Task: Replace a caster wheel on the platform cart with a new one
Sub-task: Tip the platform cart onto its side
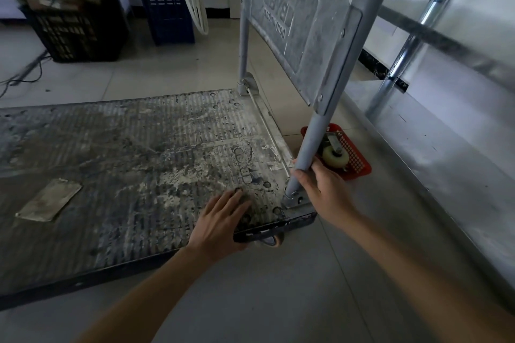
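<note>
The platform cart stands upright on the tiled floor, its worn ribbed deck facing up. My right hand grips the lower end of the grey handle post just above its hinge bracket. My left hand lies flat on the deck's near right corner, thumb over the black edge. A caster wheel shows partly under that corner. Behind the post, a red mesh basket on the floor holds a new caster with a pale yellow wheel and a metal fork.
A metal shelf rack runs along the right wall, close to the basket. Black and blue plastic crates stand at the back left, with white tubing hanging beside them. A flat metal plate lies on the deck at left.
</note>
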